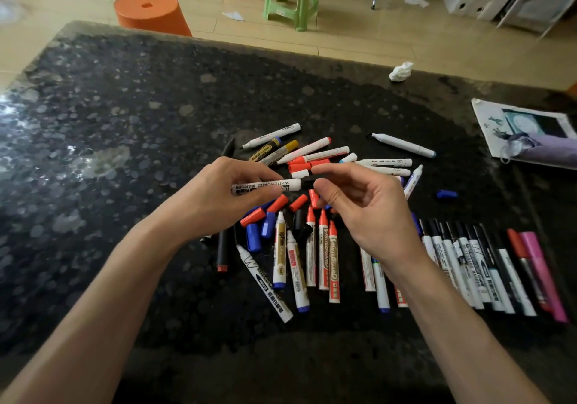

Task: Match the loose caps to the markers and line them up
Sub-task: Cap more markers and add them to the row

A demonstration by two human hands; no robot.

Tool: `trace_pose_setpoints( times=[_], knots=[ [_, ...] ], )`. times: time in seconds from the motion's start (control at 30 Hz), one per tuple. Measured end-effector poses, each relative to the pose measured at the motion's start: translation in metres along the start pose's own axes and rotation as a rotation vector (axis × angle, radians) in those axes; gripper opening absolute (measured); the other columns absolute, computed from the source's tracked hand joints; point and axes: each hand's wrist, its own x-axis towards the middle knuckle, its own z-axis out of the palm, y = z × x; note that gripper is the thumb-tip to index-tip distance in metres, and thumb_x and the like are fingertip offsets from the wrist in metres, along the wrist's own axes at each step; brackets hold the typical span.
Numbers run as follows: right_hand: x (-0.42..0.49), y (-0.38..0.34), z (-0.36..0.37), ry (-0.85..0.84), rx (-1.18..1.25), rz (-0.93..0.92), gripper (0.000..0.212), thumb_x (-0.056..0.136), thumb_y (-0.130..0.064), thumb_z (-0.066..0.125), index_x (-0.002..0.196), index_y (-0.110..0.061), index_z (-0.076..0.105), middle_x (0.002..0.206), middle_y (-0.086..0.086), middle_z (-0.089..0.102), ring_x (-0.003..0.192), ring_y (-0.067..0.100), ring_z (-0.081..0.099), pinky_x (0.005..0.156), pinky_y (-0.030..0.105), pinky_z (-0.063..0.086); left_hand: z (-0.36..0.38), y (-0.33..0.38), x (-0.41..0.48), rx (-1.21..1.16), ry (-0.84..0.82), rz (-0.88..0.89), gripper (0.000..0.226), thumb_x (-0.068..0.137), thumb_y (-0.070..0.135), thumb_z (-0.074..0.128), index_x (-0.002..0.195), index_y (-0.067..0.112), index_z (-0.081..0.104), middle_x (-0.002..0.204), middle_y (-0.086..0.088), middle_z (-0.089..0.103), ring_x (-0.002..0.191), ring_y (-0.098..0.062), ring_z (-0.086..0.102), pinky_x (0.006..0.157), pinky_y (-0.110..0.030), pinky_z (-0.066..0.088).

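- Gripping a white whiteboard marker [265, 186] round its barrel, the left hand [218, 197] has fingers and thumb curled about it and holds it level above the table [125, 122].
- At the marker's right end the right hand [359, 210] pinches a black cap [308, 183] between thumb and forefinger. Whether the cap is fully seated I cannot tell.
- Marker and cap look to me like light, stiff plastic, smooth enough to slip. I'd hold the marker mid-barrel, take the cap by its sides and push it straight along the barrel until it seats.
- Just beneath the marker lie loose red caps [278, 202] and some blue ones, with red-tipped markers [323, 247] pointing up towards it.
- Beyond the marker sits a jumbled heap [312, 152] of white, red and gold pens, crossing one another.
- Well to the right of the marker a single blue cap [446, 193] lies alone.
- Below and to the right of the marker, capped pens lie side by side in a row [487, 266], mostly black-capped, ending in a red one and a pink one.
- Far beyond the marker, to the right, a crumpled tissue [401, 72] rests near the table's edge.
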Motion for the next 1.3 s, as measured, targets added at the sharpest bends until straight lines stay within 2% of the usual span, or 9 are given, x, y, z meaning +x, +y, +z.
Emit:
trace_pose_setpoints(
  times=[0.17, 0.37, 0.63, 0.7, 0.8, 1.0, 1.1, 1.17, 1.3],
  knots=[
    [0.001, 0.001, 0.002, 0.010, 0.006, -0.017, 0.018, 0.095, -0.014, 0.073, 0.112, -0.012, 0.076, 0.092, -0.004, 0.080, 0.081, 0.013, 0.078, 0.074, 0.021, 0.060, 0.003, 0.004, -0.001, 0.028, 0.027, 0.021, 0.018, 0.097, 0.041, 0.065, 0.107, 0.037, 0.079, 0.091, 0.021, 0.076, 0.090, 0.002, 0.069, 0.081, -0.021, 0.052],
    [-0.002, 0.002, 0.009, 0.031, 0.085, -0.003, 0.017, 0.093, -0.014, 0.073, 0.110, -0.018, 0.077, 0.092, 0.000, 0.081, 0.082, 0.017, 0.079, 0.077, 0.031, 0.064, 0.004, 0.003, -0.004, 0.047, 0.032, 0.014, 0.019, 0.099, 0.040, 0.063, 0.110, 0.038, 0.079, 0.088, 0.021, 0.074, 0.084, 0.000, 0.067, 0.071, -0.017, 0.047],
    [-0.004, -0.002, 0.010, 0.044, 0.103, -0.008, 0.021, 0.092, -0.010, 0.073, 0.109, -0.021, 0.076, 0.094, -0.005, 0.081, 0.083, 0.013, 0.079, 0.076, 0.023, 0.062, 0.010, 0.002, -0.004, 0.033, 0.034, 0.000, 0.019, 0.101, 0.038, 0.061, 0.111, 0.039, 0.078, 0.086, 0.003, 0.075, 0.082, -0.021, 0.069, 0.078, -0.050, 0.055],
    [-0.004, -0.004, 0.007, 0.046, 0.095, 0.000, 0.019, 0.093, -0.010, 0.072, 0.108, -0.022, 0.076, 0.093, -0.006, 0.081, 0.081, 0.012, 0.079, 0.075, 0.021, 0.061, 0.011, 0.004, -0.003, 0.019, 0.021, 0.001, 0.021, 0.102, 0.040, 0.059, 0.110, 0.037, 0.077, 0.083, -0.002, 0.074, 0.078, -0.025, 0.068, 0.075, -0.050, 0.054],
    [-0.004, -0.004, 0.005, 0.074, 0.120, 0.047, 0.012, 0.096, -0.017, 0.070, 0.107, -0.017, 0.076, 0.092, -0.001, 0.080, 0.081, 0.014, 0.078, 0.074, 0.021, 0.060, 0.019, 0.010, -0.001, -0.019, -0.002, 0.012, 0.024, 0.104, 0.038, 0.054, 0.108, 0.029, 0.076, 0.082, 0.000, 0.071, 0.074, -0.016, 0.065, 0.068, -0.037, 0.052],
    [-0.017, 0.006, 0.006, 0.140, 0.347, 0.246, 0.018, 0.096, -0.029, 0.073, 0.109, -0.017, 0.077, 0.101, 0.000, 0.080, 0.095, 0.013, 0.076, 0.084, 0.028, 0.058, 0.055, 0.033, 0.008, -0.166, -0.032, 0.022, 0.021, 0.107, 0.029, 0.051, 0.126, 0.031, 0.059, 0.093, 0.008, 0.071, 0.088, -0.017, 0.070, 0.082, -0.047, 0.057],
    [-0.019, 0.013, -0.011, 0.199, 0.333, 0.278, 0.022, 0.100, -0.037, 0.067, 0.113, -0.021, 0.075, 0.106, -0.002, 0.080, 0.104, 0.013, 0.075, 0.096, 0.038, 0.057, 0.069, 0.044, 0.011, -0.196, -0.080, 0.017, 0.032, 0.105, 0.031, 0.052, 0.137, 0.034, 0.050, 0.106, 0.010, 0.070, 0.098, -0.016, 0.070, 0.088, -0.049, 0.058],
    [-0.022, 0.017, -0.030, 0.241, 0.300, 0.279, 0.019, 0.103, -0.035, 0.062, 0.112, -0.022, 0.074, 0.103, -0.002, 0.080, 0.102, 0.011, 0.075, 0.092, 0.032, 0.057, 0.076, 0.048, 0.014, -0.144, -0.063, 0.017, 0.039, 0.103, 0.033, 0.054, 0.142, 0.035, 0.046, 0.114, 0.015, 0.066, 0.105, -0.004, 0.066, 0.091, -0.039, 0.059],
    [-0.029, 0.039, -0.080, 0.331, -0.161, 0.211, 0.014, 0.102, -0.035, 0.064, 0.108, -0.024, 0.070, 0.091, -0.007, 0.077, 0.088, 0.000, 0.072, 0.082, 0.025, 0.055, 0.088, 0.055, 0.019, -0.069, -0.045, 0.000, 0.038, 0.103, 0.032, 0.055, 0.141, 0.034, 0.050, 0.117, 0.018, 0.061, 0.107, 0.006, 0.061, 0.083, -0.024, 0.057]
  ],
)
